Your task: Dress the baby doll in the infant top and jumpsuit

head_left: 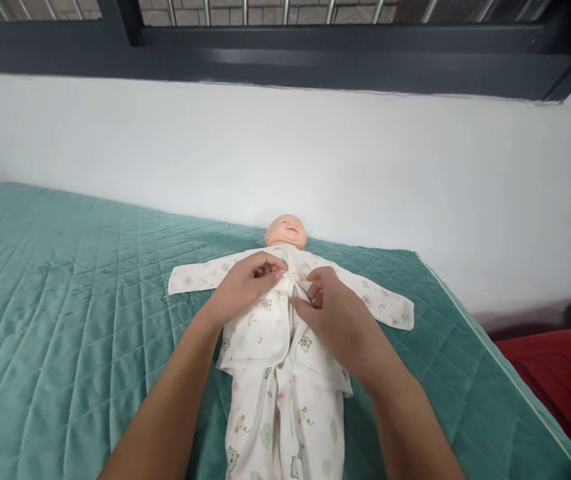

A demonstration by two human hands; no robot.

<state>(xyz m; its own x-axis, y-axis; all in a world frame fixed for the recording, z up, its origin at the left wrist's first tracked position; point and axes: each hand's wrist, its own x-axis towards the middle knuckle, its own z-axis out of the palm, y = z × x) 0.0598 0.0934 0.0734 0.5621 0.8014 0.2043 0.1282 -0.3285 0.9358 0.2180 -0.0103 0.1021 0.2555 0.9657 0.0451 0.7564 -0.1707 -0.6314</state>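
A baby doll (286, 231) lies on its back on a green quilted bed (65, 280), head toward the wall. It wears a white printed shirt (258, 327) with sleeves spread out sideways, and matching trousers (285, 427). My left hand (245, 287) pinches the left edge of the shirt's front opening at the chest. My right hand (333, 313) pinches the right edge, fingers curled. The two hands nearly meet over the doll's chest.
A white wall (365, 173) runs behind the bed under a dark window frame (285, 60). The bed's right edge (490, 360) drops off to a red object (555, 380) on the floor side.
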